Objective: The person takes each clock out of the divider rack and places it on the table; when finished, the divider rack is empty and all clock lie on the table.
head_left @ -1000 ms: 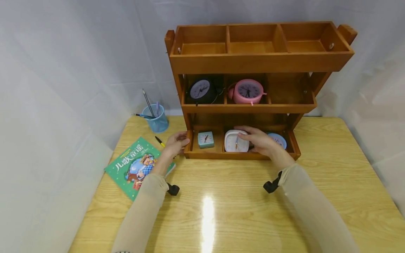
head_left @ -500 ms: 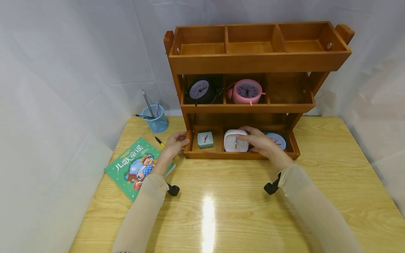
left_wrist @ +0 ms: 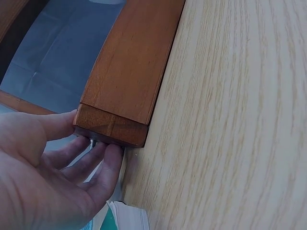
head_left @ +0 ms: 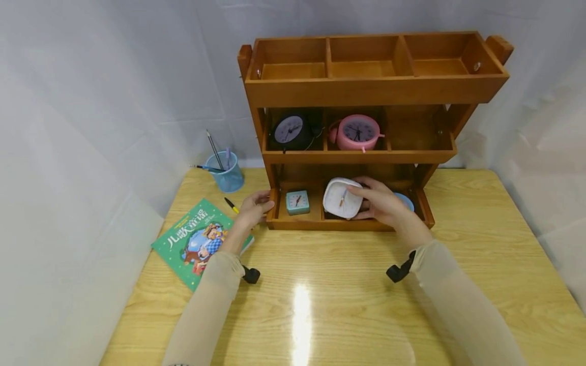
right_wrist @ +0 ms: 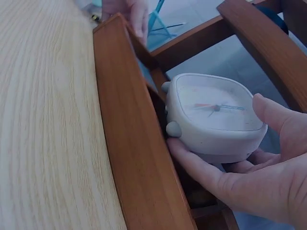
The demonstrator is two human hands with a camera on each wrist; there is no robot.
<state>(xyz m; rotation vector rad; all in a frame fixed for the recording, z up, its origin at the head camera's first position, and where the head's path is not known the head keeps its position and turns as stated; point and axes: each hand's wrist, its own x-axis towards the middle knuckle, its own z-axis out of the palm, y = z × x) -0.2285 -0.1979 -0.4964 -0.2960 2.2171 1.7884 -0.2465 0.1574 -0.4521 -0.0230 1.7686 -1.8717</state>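
Note:
My right hand (head_left: 384, 202) grips a white rounded-square alarm clock (head_left: 342, 198), thumb on its face edge and fingers beneath and behind. In the right wrist view the clock (right_wrist: 217, 108) sits tilted, its two small feet near the tray's front board (right_wrist: 136, 139). It is over the bottom tier's middle compartment. My left hand (head_left: 253, 209) touches the left end of the bottom tier; the left wrist view shows the fingertips (left_wrist: 113, 152) against the wooden end (left_wrist: 110, 125). A small teal clock (head_left: 297, 202) stands in the left compartment. A blue clock (head_left: 405, 202) is partly hidden behind my right hand.
The brown three-tier wooden shelf (head_left: 375, 91) stands at the table's back. Its middle tier holds a black clock (head_left: 289, 129) and a pink clock (head_left: 357, 133). On the left are a blue pen cup (head_left: 228, 178), a green book (head_left: 194, 239) and a yellow-black pen (head_left: 231, 205).
The white clock has risen slightly and tilted in my right hand, which now covers more of the blue clock. My left hand has stayed at the shelf's end.

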